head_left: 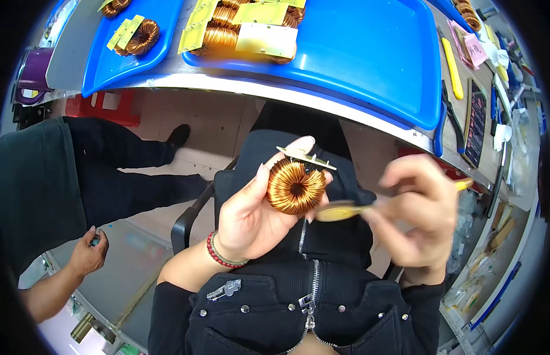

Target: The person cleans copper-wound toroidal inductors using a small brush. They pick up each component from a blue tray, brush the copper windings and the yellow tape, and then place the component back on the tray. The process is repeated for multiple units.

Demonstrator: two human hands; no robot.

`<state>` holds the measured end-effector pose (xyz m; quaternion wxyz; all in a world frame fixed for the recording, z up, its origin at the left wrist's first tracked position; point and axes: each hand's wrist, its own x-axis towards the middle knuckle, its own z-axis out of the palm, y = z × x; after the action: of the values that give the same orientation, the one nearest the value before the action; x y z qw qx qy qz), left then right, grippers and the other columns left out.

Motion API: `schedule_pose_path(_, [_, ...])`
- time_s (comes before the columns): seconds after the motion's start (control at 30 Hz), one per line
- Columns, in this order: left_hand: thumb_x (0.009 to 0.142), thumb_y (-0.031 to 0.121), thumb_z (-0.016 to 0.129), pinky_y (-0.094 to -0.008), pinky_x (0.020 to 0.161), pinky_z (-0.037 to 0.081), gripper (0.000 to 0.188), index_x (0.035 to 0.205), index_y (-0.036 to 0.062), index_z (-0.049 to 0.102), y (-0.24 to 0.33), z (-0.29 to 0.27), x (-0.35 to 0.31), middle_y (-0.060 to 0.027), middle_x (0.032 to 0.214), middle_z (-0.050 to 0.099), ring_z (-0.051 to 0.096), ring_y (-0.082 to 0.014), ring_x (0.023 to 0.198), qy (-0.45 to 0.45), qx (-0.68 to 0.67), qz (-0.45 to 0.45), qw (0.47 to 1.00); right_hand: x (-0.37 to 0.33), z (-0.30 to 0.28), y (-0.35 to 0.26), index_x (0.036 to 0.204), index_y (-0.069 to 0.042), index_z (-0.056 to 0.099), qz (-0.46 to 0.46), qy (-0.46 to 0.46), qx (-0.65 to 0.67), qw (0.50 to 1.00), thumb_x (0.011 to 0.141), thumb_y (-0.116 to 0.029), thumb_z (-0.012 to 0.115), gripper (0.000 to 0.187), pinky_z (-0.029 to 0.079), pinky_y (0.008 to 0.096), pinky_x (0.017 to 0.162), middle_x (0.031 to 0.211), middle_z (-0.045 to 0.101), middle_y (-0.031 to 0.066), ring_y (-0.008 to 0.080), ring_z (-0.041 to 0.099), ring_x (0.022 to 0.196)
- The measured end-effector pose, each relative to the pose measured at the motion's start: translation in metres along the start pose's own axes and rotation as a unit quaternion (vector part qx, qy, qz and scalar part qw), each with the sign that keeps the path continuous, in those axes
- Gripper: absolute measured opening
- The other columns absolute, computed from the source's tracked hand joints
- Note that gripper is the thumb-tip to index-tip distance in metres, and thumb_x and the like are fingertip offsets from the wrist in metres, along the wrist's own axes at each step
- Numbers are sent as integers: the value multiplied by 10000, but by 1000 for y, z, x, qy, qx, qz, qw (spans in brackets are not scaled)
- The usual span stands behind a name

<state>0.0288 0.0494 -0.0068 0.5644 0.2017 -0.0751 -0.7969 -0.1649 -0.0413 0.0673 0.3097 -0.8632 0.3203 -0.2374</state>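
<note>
Here the left hand is closed around a copper-wound toroidal coil, thumb on one side, fingers behind and over the top, held up in front of the person's black zip jacket, off the counter and below its near edge. A small pale base plate sits on the coil's upper edge, tilted, under the fingertips. A red bead bracelet is on the left wrist.

The right hand is blurred, fingers pinched on a yellow-handled tool; its flat yellowish tip lies just beside the coil's right side, and whether it touches I cannot tell. The handle end pokes out past the hand on the right.

On the counter a big blue tray lies along the near edge, with more copper coils and pale yellow plates in its far-left part. A second blue tray sits at the left end with a few coils too. At the right end are a yellow utility knife, black pliers and pink paper slips.

Another person in dark clothes stands at the left, one hand holding something small, too small to tell.
</note>
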Motion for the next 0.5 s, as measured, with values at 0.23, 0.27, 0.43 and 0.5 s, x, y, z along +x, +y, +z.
schedule_pose_path(0.23, [952, 444, 189, -298, 703, 418, 597, 1403, 53, 168, 2, 8, -2, -201, 1207, 467, 537, -259, 950, 23, -38, -56, 997, 23, 13, 11, 718, -49, 610, -190, 104, -215, 952, 574, -52, 763, 210, 386, 254, 480, 859, 551, 119, 168, 503, 545])
schedule_pose_path(0.27, [952, 444, 191, -293, 691, 420, 598, 1403, 52, 170, 3, 7, -3, -200, 1200, 470, 539, -263, 933, 21, -28, -70, 997, 29, 11, 20, 746, -40, 610, -169, 134, -252, 944, 582, -58, 751, 217, 389, 258, 506, 872, 538, 124, 172, 502, 600])
schedule_pose_path(0.43, [961, 432, 190, -297, 707, 436, 585, 1381, 26, 215, 5, 8, -7, -139, 1153, 514, 562, -227, 907, 9, -73, -88, 993, 34, 8, 9, 918, -6, 620, -135, 81, 52, 986, 592, -57, 685, 336, 410, 274, 665, 948, 502, 132, 192, 507, 826])
schedule_pose_path(0.5, [959, 444, 185, -297, 704, 437, 588, 1366, 23, 245, 7, 13, -8, -122, 1132, 529, 563, -217, 899, 0, -53, -89, 995, 40, 12, 10, 1005, -1, 630, -67, -28, 148, 986, 577, -39, 656, 430, 421, 279, 747, 988, 506, 125, 200, 517, 886])
